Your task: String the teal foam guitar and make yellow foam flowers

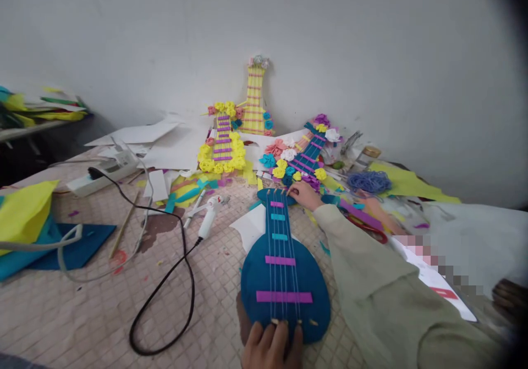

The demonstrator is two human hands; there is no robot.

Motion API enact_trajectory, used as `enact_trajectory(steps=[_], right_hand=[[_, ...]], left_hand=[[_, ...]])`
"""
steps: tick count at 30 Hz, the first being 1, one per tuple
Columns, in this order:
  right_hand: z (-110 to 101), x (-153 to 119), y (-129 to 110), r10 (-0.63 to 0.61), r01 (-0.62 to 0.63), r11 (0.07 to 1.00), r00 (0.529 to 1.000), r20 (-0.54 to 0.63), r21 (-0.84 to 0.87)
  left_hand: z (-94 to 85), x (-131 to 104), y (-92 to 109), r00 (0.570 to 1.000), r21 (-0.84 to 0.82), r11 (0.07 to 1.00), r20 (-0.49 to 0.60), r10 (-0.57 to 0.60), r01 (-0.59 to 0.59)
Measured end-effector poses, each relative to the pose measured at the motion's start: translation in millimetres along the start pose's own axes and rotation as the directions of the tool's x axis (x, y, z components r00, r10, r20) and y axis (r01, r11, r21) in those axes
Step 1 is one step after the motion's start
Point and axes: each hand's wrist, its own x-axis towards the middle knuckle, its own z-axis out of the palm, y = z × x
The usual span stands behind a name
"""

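Observation:
A blue paper guitar (pixel 258 253) lies flat before me, its neck pointing away. Pale strings run along it over purple and light-blue strips. At the bottom edge of its body, the fingers of my left hand (pixel 270 347) are bent over the rim and hold it, beside small tan pieces where the strings end. My right hand (pixel 306 195), in a light sleeve, reaches to the head of the guitar. Its fingertips are pinched together at the rightmost string's end, near a row of small tan pegs; what lies between them is too small to make out.
A white glue gun (pixel 208 221) with a looping black cord lies left, near a power strip (pixel 103 175). Behind stand decorated guitars, one yellow (pixel 253 97) and one blue (pixel 307 157). Purple yarn (pixel 368 182), red-handled scissors (pixel 377 234) and paper scraps lie right.

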Motion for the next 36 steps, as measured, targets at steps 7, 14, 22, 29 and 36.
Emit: enact_trajectory(steps=[7, 14, 22, 29, 36], right_hand=[[-12, -29, -21, -0.006, 0.001, 0.996, 0.999, -0.054, -0.092], [-39, -53, -46, -0.091, 0.084, 0.979, 0.995, -0.033, -0.185], [-49, -88, -71, -0.141, 0.164, 0.969, 0.981, 0.13, -0.186], [-65, -124, -94, -0.127, 0.155, 0.981, 0.968, 0.215, -0.119], [-88, -157, -118, -0.115, 0.151, 0.981, 0.957, 0.267, -0.118]], left_hand=[[-4.0, -7, -4, 0.995, -0.057, 0.998, 0.096, 0.035, -0.029], [2.7, -5, 1, 0.999, -0.112, 0.993, 0.024, -0.043, 0.045], [-21.4, 13, -3, 0.979, -0.137, 0.991, 0.202, 0.029, -0.001], [-24.3, 13, -2, 0.953, -0.136, 0.99, 0.301, 0.007, 0.036], [-26.7, 15, -4, 0.934, -0.13, 0.992, 0.353, 0.046, 0.001]])
